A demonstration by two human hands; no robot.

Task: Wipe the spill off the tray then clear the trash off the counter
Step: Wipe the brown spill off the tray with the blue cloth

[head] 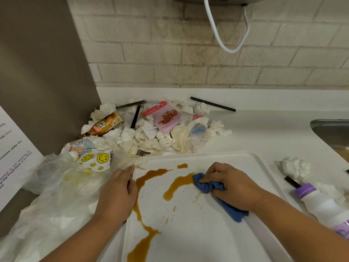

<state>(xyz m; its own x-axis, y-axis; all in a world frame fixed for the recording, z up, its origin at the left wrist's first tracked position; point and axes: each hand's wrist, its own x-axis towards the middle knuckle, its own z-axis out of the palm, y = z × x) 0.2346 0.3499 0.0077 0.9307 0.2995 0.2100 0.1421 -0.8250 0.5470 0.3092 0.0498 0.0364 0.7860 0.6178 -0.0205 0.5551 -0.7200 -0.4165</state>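
Observation:
A white tray (234, 157) lies on the counter in front of me, streaked with a brown spill (140, 188) that runs down its left side and across the middle. My right hand (232, 184) grips a bunched blue cloth (207, 183) and presses it on the tray at the right end of the spill. My left hand (118, 193) lies on the tray's left rim, fingers wrapped over the edge. Behind the tray sits a pile of trash (151, 129): crumpled tissues, a brown wrapper, a pink pomegranate packet, black straws, a squashed clear bottle.
A translucent plastic bag (56, 186) with smiley faces lies left of the tray. A white bottle with a purple cap (321, 203) and a crumpled tissue (296, 167) lie to the right. A steel sink (332, 133) sits at far right. A brick wall stands behind the counter.

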